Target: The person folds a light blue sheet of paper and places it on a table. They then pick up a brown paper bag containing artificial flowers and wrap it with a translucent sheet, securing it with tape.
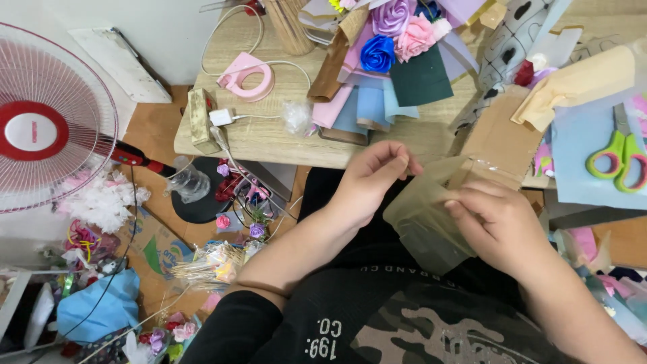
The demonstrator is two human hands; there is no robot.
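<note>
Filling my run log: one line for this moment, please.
left hand: pinching translucent sheet | right hand: gripping same sheet | scissors: lying on table

A black sleeve (232, 327) covers the left upper arm at 7 o'clock; both forearms are bare. The black shirt (404, 323) carries grey camouflage and pale lettering.

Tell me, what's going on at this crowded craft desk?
A person seated at a wooden table holds a sheet of olive-green translucent paper between both hands. The left hand pinches its upper edge; the right hand grips its right side. Paper roses and coloured sheets lie on the table, green-handled scissors to the right, a fan on the left.
</note>
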